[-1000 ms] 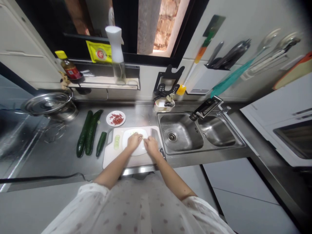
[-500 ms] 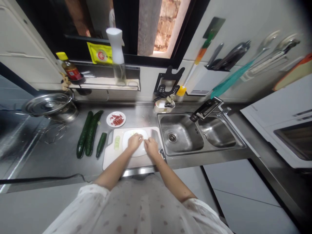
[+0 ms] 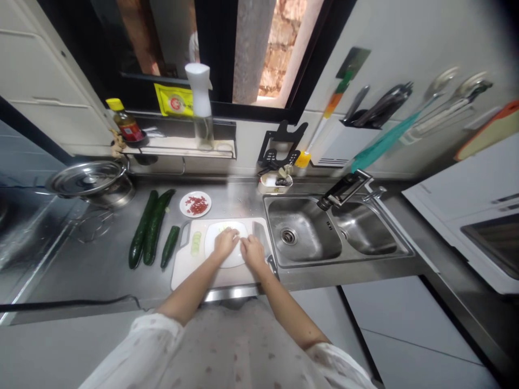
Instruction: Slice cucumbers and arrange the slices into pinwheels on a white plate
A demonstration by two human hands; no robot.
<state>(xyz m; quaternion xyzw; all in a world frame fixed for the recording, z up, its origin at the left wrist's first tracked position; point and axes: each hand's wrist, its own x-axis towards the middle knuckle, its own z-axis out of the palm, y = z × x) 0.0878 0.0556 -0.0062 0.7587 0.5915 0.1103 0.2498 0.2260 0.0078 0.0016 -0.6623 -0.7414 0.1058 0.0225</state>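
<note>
Over a white plate (image 3: pixel 234 262) on the cutting board (image 3: pixel 188 276), my left hand (image 3: pixel 225 244) and my right hand (image 3: pixel 253 253) are close together. Both have their fingers drawn in; whatever they pinch is too small to make out. Small pale green bits (image 3: pixel 222 229) lie on the plate near my left fingertips. Left of the plate, a row of cucumber slices (image 3: pixel 196 244) rests on the board. A knife (image 3: pixel 272 264) lies along the board's right side, partly hidden by my right hand.
A cut cucumber (image 3: pixel 170 247) and two long cucumbers (image 3: pixel 153 229) lie to the left. Behind the board is a small dish (image 3: pixel 182 206) of red pieces. A lidded steel pot (image 3: pixel 91 183) stands at far left, a double sink (image 3: pixel 300 262) on the right.
The camera has tilted, so the whole scene sits a little lower in view. My hands stay over the plate, with small finger movements and a slight gap between the fingertips.
</note>
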